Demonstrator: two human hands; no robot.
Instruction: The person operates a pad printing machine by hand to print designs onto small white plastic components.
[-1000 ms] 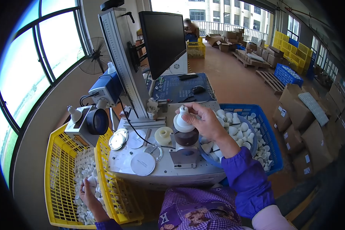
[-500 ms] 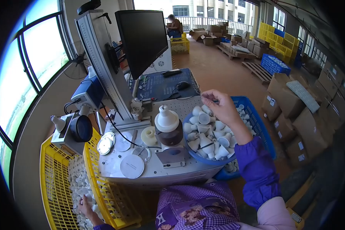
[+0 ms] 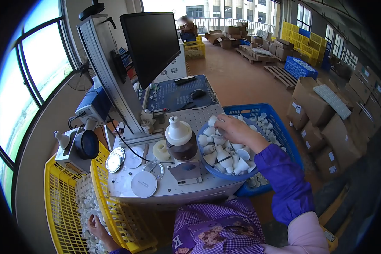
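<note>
- Right hand [image 3: 237, 130] is down in the blue bowl [image 3: 224, 175] of white housings [image 3: 224, 157], fingers curled around one near the far rim. It looks like a grip, but the hand hides most of the piece, so I can't tell how firm it is.
- Left hand [image 3: 95, 224] is low in the yellow crate [image 3: 63, 203], resting on the white parts [image 3: 85, 203] there. Can't tell if it's actually gripping one or just lying flat on the pile.
- One housing, the seated part [image 3: 178, 129], sits upright on the brown fixture [image 3: 183, 149], just left of the bowl, with nobody touching it.
- What could go wrong, as I see it: the bowl is heaped, so pulling one piece out could tip its neighbours over the rim into the blue crate [image 3: 283, 131] or onto the floor.
- The bowl also hangs over the table [image 3: 186, 190] edge a bit, so a hard push down might rock it.
- The sleeve passes close to the fixture, and a careless swing back could knock the seated part crooked.
- Both hands are busy well apart, with eyes on only one, so the left could easily fumble.
- Other stuff: laser head [image 3: 89, 142] on its column [image 3: 108, 72] to the left, monitor [image 3: 154, 42] behind, loose discs [image 3: 144, 184] and a cable [image 3: 131, 148] cluttering the plate in front of the fixture.
- Boxes [image 3: 326, 114] are stacked on the right, and another person [image 3: 186, 23] is way back by the windows.
</note>
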